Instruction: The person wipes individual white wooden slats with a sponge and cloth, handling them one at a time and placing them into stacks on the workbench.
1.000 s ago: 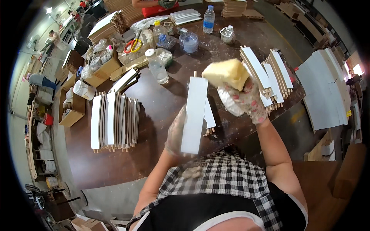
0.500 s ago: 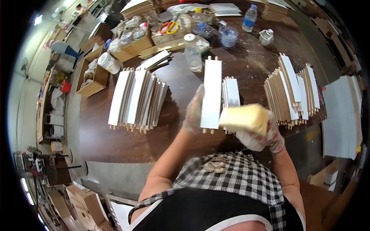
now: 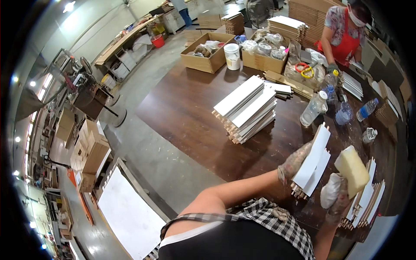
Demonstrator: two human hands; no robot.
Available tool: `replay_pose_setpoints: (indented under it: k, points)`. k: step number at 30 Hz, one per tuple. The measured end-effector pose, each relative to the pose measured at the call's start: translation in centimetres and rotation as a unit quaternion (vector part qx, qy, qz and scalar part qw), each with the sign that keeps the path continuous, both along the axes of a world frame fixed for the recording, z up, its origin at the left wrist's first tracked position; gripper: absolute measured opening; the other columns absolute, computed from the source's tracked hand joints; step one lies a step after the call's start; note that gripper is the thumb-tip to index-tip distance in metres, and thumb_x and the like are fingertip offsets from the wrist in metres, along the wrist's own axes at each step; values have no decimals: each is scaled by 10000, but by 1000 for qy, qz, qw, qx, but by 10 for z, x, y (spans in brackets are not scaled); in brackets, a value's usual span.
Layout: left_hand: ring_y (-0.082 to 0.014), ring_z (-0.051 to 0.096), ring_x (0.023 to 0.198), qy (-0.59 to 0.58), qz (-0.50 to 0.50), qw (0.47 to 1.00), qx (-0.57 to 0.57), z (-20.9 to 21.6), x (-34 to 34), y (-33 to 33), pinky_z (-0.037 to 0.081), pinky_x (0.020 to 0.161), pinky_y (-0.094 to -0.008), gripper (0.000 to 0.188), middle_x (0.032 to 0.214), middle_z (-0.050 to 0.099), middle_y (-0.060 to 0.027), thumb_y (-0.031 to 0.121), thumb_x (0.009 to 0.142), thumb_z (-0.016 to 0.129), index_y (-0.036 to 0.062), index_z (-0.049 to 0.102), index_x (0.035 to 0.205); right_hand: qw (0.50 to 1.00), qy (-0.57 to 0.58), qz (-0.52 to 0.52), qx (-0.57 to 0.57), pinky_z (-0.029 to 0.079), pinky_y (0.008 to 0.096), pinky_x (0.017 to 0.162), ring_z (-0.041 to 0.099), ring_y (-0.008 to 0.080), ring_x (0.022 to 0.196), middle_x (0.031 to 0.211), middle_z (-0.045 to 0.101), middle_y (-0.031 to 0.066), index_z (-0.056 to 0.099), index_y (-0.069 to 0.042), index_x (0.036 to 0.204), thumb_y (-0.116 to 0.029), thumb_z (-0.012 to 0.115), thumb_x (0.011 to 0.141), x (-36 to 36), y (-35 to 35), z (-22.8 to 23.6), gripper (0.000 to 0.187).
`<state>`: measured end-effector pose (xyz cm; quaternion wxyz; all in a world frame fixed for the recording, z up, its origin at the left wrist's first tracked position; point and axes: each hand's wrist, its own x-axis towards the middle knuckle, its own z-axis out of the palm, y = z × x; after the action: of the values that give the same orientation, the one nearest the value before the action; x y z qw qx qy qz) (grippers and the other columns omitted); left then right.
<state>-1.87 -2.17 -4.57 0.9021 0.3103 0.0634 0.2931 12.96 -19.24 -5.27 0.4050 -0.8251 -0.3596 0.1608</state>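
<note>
My left hand (image 3: pixel 297 162), in a stained glove, grips the left edge of a white slat (image 3: pixel 311 158) with wooden pegs at its ends. Its fingers are partly hidden behind the slat, which lies over another white slat (image 3: pixel 318 173). In my gloved right hand (image 3: pixel 339 206) is a yellow sponge (image 3: pixel 354 171), held up just right of the slats, with a white cloth wad (image 3: pixel 331 190) against the palm. A stack of pegged white slats (image 3: pixel 247 102) lies on the brown table (image 3: pixel 173 112). Beyond my right hand sits another slat stack (image 3: pixel 368 201).
Bottles, including a clear white-capped one (image 3: pixel 314 108), stand past my left hand. Scissors (image 3: pixel 304 70), a white tub (image 3: pixel 232 56) and cardboard boxes (image 3: pixel 210 65) line the table's far side. A co-worker in a red apron (image 3: pixel 344 45) stands at the far right.
The view has swung left, so the table appears turned and the co-worker has come into sight. My left hand stays at the slat; the sponge is now raised clear of it, still in my right hand.
</note>
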Motion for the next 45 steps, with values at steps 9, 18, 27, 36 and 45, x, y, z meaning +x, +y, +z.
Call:
replay_pose_setpoints:
  k: [9, 18, 27, 36, 45]
  points:
    - [-249, 453, 1169, 57, 71, 867, 489, -8, -15, -8, 406, 947, -345, 449, 1342, 378, -185, 235, 946, 385, 20, 342, 1337, 924, 15, 38, 381, 433, 400, 939, 525, 298, 1093, 1206, 507, 167, 386, 10, 1287, -166, 557, 820, 54, 73, -5, 527]
    - [-119, 547, 981, 82, -52, 995, 28, -6, 2, -18, 476, 838, -277, 423, 1190, 519, -89, 285, 967, 374, 48, 368, 1318, 940, -99, 103, 310, 437, 386, 929, 532, 297, 1086, 1212, 502, 189, 428, 28, 1247, -226, 626, 815, -31, 60, 16, 538]
    - [-145, 545, 966, 159, 50, 975, 145, -32, -3, 25, 446, 855, -273, 352, 1083, 579, -70, 209, 913, 505, 11, 479, 1202, 919, -380, 99, 22, 454, 362, 778, 516, 278, 795, 836, 504, 107, 482, 4, 1062, -192, 644, 670, -27, 7, 21, 467]
    - [-141, 565, 924, 192, 13, 978, 80, -6, -15, 23, 476, 792, -273, 289, 995, 595, -74, 40, 822, 624, 5, 489, 1076, 842, 423, -21, 335, 438, 298, 629, 524, 184, 657, 721, 556, 80, 532, -14, 831, -259, 415, 903, 24, -32, -85, 281]
    - [-279, 511, 983, 255, 237, 726, 594, -4, -25, 27, 382, 880, -363, 249, 1179, 552, -104, 7, 628, 588, 122, 686, 825, 847, 435, -78, 295, 409, 302, 609, 499, 202, 585, 630, 476, 47, 473, -92, 753, -28, 628, 583, 3, -27, -29, 239]
